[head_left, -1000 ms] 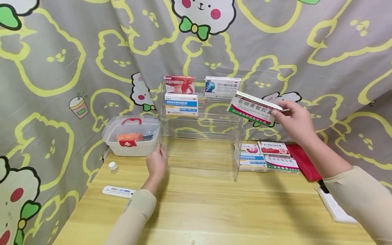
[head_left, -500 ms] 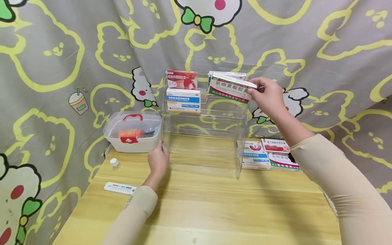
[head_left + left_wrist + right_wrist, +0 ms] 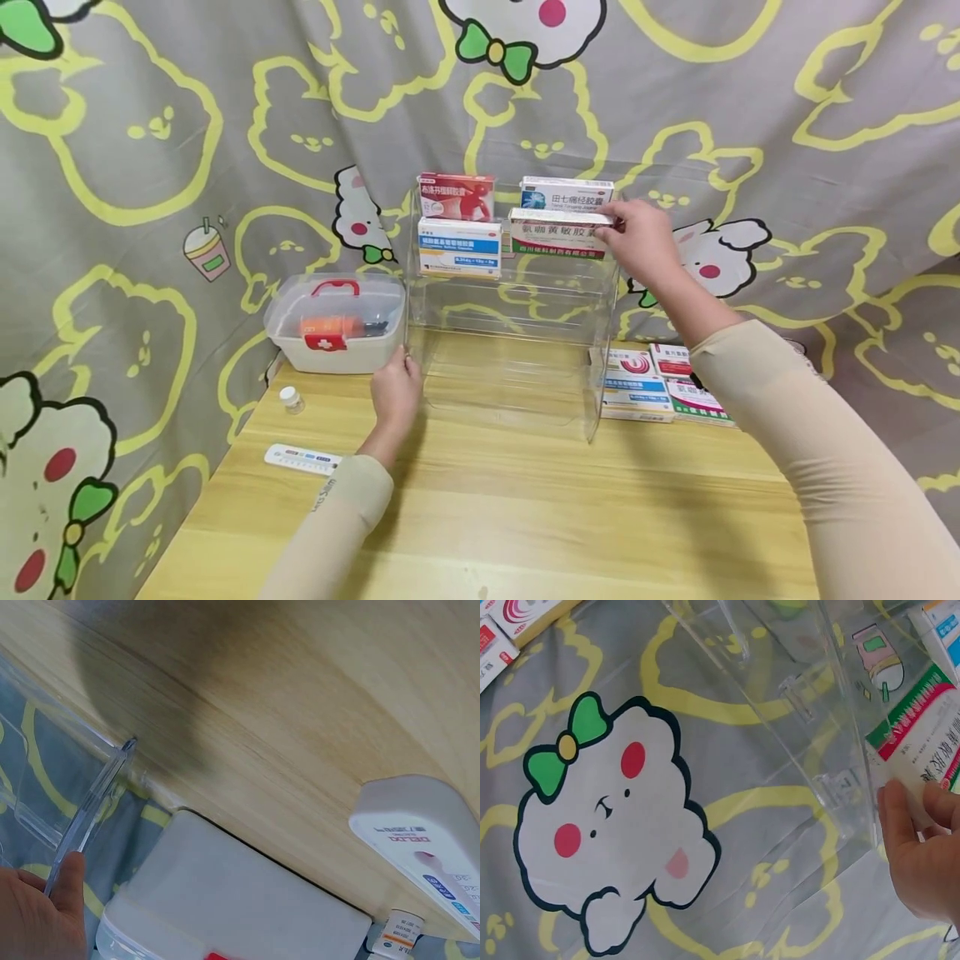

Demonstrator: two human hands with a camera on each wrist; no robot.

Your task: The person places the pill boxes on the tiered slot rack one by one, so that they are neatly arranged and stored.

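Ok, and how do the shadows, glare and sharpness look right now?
Head view: bright, with a soft shadow on the right of the wooden table and glints along the clear rack; left wrist view: a broad dark shadow over the table; right wrist view: the rack blends into the patterned curtain, and fine print on the held box looks soft.

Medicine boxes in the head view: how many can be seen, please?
8. Red box, blue box and white box on the rack; green box in the right hand; four boxes on the table, right of the rack. Others may be hidden.
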